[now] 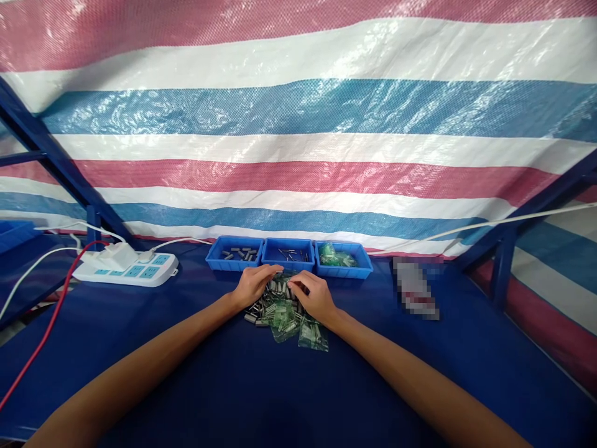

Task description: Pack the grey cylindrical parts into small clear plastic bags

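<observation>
A heap of small grey metal parts and clear green plastic bags (pixel 284 316) lies on the dark blue table (pixel 261 386). My left hand (pixel 253 285) rests on the heap's left side, fingers curled over the parts. My right hand (pixel 314 294) sits on the right side, fingertips pinched together at the top of the heap. What either hand holds is too small to make out. Just beyond the hands stand three blue trays: the left tray (pixel 234 254) with grey parts, the middle tray (pixel 288 253) with thin pins, the right tray (pixel 344 257) with green bags.
A white power strip (pixel 127 269) with a plugged-in charger, white cables and a red cable (pixel 44 330) lies at the left. A blurred object (pixel 415 289) lies at the right. A striped tarp (pixel 298 124) hangs behind, framed by blue metal beams.
</observation>
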`<state>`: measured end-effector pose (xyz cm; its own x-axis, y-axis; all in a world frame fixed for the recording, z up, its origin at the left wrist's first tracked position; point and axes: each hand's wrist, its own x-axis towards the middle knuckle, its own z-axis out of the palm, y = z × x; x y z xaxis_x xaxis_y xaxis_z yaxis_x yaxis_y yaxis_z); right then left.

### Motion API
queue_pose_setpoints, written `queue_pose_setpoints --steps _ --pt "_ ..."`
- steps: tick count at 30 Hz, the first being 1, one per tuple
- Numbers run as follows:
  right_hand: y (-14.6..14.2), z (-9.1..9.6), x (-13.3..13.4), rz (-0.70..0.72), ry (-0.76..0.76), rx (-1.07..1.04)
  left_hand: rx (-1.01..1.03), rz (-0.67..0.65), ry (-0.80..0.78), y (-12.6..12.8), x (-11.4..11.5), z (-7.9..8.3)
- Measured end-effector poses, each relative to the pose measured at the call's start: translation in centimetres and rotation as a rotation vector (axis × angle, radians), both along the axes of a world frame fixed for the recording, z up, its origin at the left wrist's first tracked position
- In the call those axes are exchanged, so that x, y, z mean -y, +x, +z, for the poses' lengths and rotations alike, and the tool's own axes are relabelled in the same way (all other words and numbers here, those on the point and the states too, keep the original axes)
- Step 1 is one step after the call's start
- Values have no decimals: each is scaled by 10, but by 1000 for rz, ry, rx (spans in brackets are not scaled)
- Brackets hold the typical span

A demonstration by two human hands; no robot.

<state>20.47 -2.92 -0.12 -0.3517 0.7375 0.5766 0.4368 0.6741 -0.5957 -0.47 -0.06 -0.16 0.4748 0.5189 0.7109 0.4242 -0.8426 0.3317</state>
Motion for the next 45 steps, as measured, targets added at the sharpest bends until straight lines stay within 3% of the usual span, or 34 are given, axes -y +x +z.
queue_pose_setpoints --steps 4,18,27,45 --pt "0 0 0 1 -1 2 -11 84 2 0 -1 -3" --pt "0 -3 -1 30 40 10 -109 100 -39 1 1 0" --pt "-1 -3 -1 39 43 31 -111 8 -104 1 0 0" --pt "0 -2 -1 55 41 17 -137 -29 -141 1 0 0"
